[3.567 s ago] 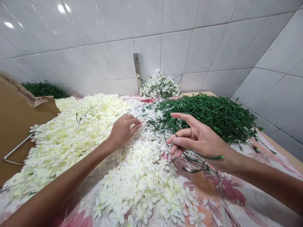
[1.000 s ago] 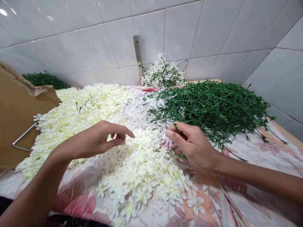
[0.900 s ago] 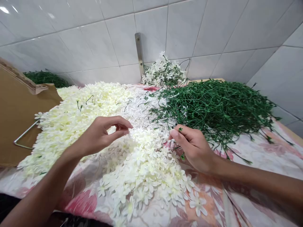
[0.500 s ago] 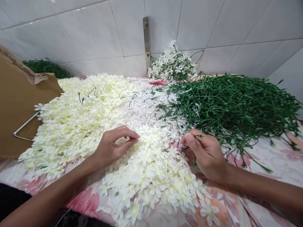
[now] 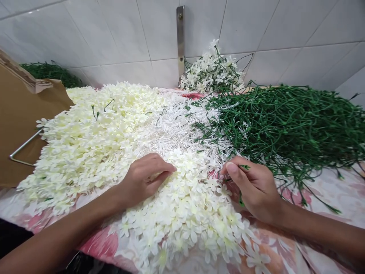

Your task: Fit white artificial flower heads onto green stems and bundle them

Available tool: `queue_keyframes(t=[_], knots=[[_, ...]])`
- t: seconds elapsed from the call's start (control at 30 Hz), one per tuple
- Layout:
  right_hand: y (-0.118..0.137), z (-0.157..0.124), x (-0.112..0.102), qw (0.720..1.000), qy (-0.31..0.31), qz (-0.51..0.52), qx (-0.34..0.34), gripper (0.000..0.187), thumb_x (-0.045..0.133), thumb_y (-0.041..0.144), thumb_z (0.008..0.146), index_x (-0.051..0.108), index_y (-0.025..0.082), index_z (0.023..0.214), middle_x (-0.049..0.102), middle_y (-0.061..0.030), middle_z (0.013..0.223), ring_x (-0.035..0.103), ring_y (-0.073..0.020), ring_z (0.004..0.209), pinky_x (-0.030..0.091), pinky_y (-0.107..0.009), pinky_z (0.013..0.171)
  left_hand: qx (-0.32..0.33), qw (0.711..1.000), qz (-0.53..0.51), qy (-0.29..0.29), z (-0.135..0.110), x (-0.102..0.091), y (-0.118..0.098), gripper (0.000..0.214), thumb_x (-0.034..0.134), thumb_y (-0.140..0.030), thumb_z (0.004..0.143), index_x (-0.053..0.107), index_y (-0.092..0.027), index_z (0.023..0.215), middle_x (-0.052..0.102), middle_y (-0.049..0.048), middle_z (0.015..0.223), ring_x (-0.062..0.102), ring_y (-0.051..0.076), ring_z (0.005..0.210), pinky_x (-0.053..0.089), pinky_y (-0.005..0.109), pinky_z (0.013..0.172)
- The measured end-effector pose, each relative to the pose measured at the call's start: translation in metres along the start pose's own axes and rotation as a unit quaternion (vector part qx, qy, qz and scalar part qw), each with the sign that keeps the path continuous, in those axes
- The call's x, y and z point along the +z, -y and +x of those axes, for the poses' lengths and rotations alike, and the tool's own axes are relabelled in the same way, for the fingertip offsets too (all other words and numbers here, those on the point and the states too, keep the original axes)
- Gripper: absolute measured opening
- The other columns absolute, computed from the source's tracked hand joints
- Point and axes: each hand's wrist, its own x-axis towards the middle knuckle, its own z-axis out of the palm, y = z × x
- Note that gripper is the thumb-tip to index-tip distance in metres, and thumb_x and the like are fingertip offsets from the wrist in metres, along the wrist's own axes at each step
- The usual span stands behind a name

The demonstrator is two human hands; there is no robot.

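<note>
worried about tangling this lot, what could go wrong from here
The right hand is working where the white stalks meet the green stems, so they could snag, and a pull might drag others along. The left hand is pressing on the cream flowers, which could crush or shift them. The flowers also spread toward the front of the floral cloth, so some might slide off.

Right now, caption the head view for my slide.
Left hand rests on white flowers; right hand holds a green stem.
</note>
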Motion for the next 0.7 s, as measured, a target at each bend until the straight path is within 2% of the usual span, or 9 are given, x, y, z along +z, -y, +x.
queue_keyframes(t=[0.13,0.3,0.7], knots=[[-0.001,-0.001,0.001,0.999,0.024,0.021,0.025,0.04,0.039,0.046,0.095,0.051,0.018,0.069,0.036,0.0056,0.044,0.038,-0.0073,0.033,0.027,-0.021,0.034,0.005,0.999,0.007,0.033,-0.002,0.0,0.003,0.02,0.058,-0.002,0.081,0.061,-0.015,0.095,0.067,0.0058,0.08,0.06,0.013,0.074,0.049,0.024,0.065],[0.002,0.002,0.002,1.0,0.023,-0.007,-0.004,0.04,0.039,0.042,0.096,0.051,0.017,0.067,0.039,0.0053,0.045,0.039,-0.0066,0.036,0.028,-0.021,0.038,-0.013,0.992,0.031,0.118,0.001,-0.009,0.006,0.014,0.055,-0.006,0.085,0.06,-0.014,0.095,0.065,0.0067,0.085,0.058,0.014,0.081,0.048,0.024,0.07],[0.006,0.003,0.001,0.999,0.033,-0.009,-0.026,0.032,0.04,0.031,0.095,0.048,0.018,0.067,0.042,0.0043,0.049,0.039,-0.0073,0.041,0.032,-0.021,0.042,-0.021,0.987,0.1,0.122,0.007,-0.015,0.002,0.006,0.054,-0.011,0.087,0.059,-0.014,0.085,0.063,0.0041,0.078,0.058,0.012,0.073,0.046,0.021,0.065]])
